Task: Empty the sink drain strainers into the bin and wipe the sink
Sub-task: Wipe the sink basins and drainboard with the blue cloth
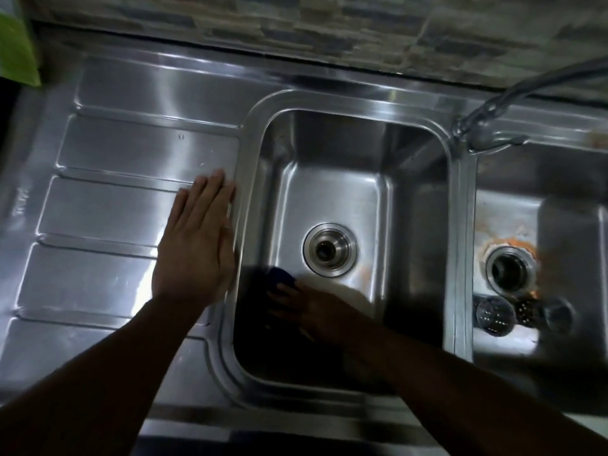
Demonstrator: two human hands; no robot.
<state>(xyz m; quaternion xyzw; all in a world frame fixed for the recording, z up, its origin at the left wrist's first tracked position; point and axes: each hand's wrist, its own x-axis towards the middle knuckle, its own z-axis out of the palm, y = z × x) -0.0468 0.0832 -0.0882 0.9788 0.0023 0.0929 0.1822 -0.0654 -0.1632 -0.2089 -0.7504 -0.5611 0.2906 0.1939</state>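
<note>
A double steel sink fills the view. In the left basin (332,153) my right hand (306,307) presses a dark blue cloth (279,276) onto the floor near the front-left corner, just left of the open drain (330,250). My left hand (197,245) lies flat, fingers together, on the ribbed drainboard (108,199) at the basin's left rim, holding nothing. The right basin (506,212) has orange stains around its drain (509,269). Two perforated metal strainers (495,315) (556,315) lie on its floor in front of that drain.
A curved tap (493,106) rises from the ledge between the basins and swings off to the right. A stone-tile wall (296,18) runs along the back. Something green (16,51) sits at the far left corner.
</note>
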